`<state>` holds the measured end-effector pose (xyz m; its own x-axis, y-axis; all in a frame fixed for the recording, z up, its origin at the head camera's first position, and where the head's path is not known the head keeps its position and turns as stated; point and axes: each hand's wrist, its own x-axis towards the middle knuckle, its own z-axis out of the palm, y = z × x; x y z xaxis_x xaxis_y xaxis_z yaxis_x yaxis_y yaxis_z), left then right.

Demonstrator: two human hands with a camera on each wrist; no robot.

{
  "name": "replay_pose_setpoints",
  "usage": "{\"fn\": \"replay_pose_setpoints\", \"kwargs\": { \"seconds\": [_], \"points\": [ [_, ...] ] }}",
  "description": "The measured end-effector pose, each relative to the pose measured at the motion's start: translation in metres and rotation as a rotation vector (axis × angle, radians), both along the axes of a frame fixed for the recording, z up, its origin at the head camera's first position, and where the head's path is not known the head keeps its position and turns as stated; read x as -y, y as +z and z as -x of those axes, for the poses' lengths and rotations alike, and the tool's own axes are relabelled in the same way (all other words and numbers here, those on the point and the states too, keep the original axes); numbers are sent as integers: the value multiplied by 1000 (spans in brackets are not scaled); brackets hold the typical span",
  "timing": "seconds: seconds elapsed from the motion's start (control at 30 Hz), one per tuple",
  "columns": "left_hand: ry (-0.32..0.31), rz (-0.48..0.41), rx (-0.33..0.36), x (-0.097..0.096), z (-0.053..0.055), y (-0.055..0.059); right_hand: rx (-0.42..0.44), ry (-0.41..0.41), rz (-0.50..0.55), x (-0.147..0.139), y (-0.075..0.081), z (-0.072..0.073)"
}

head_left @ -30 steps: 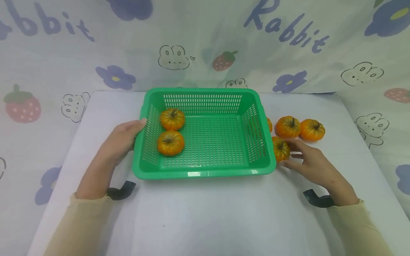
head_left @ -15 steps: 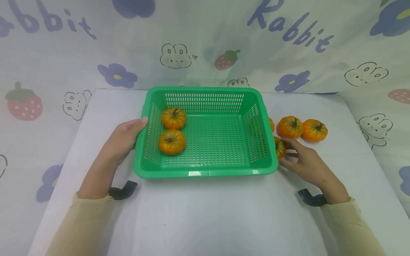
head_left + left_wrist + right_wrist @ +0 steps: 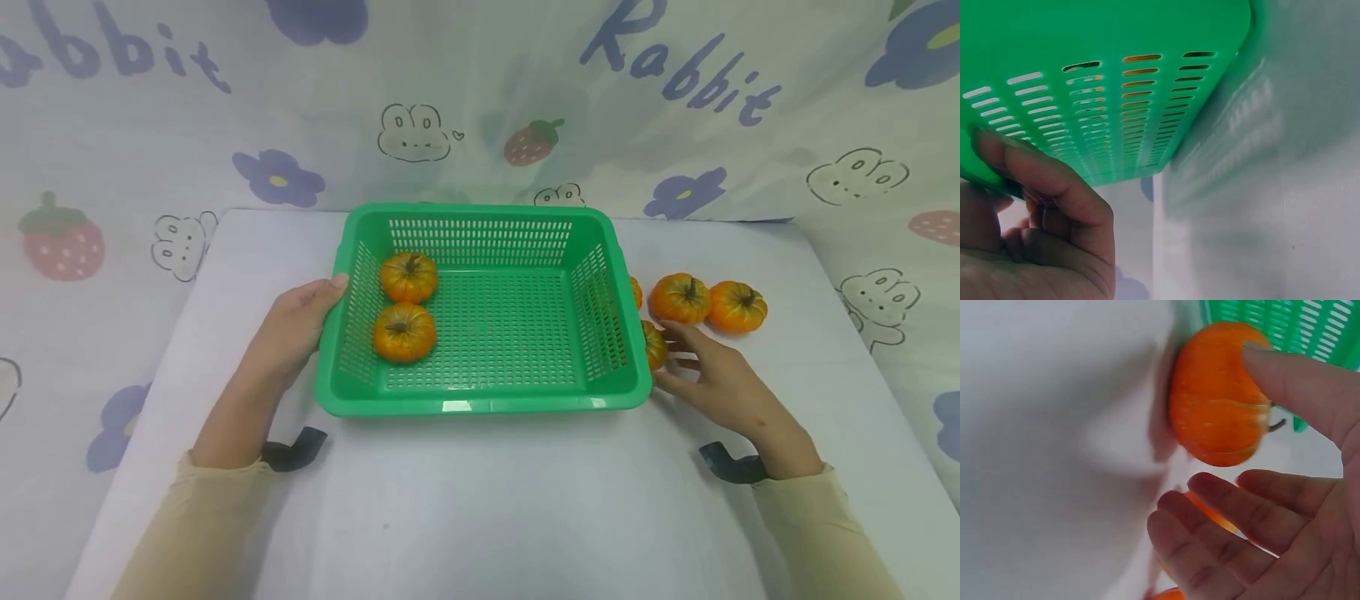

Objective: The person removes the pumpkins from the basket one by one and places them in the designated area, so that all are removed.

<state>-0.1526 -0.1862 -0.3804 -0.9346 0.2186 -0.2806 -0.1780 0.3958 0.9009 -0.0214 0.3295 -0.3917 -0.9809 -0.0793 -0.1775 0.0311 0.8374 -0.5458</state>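
Right hand (image 3: 712, 379) spreads loosely at a pumpkin (image 3: 1216, 400) right of the basket (image 3: 491, 407); left hand (image 3: 292, 325) grips basket's left rim. Pumpkin seems light, firm, best held round its sides.

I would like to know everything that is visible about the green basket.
The green basket is rectangular and open-topped, and looks like plastic. It has a smooth, solid, slightly shiny rim with rounded corners, slotted walls and a finely perforated floor. It appears to stand upright on the white table. The left hand grips its left rim. Two orange pumpkins lie inside, near the left wall; the rest of its floor is bare.
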Motion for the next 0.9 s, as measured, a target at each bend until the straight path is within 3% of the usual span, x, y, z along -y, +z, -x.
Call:
{"fn": "replay_pose_setpoints", "kwargs": {
  "seconds": [0.13, 0.27, 0.43, 0.7, 0.9],
  "points": [
    [7, 4, -12, -1, 0, -1, -34, -4, -52, 2, 13, -2],
    [8, 14, -34, -1, -1, -1, -126, 3, -106, 6, 34, -4],
    [21, 40, -51, -1, -1, 0, -196, 51, -134, 19, 61, 1],
    [17, 51, -58, -3, -1, -3, -235, 212, -186, 60, 95, 18],
    [24, 60, -69, -3, -2, -2, -277, 374, -222, 96, 109, 40]
  ]
}}
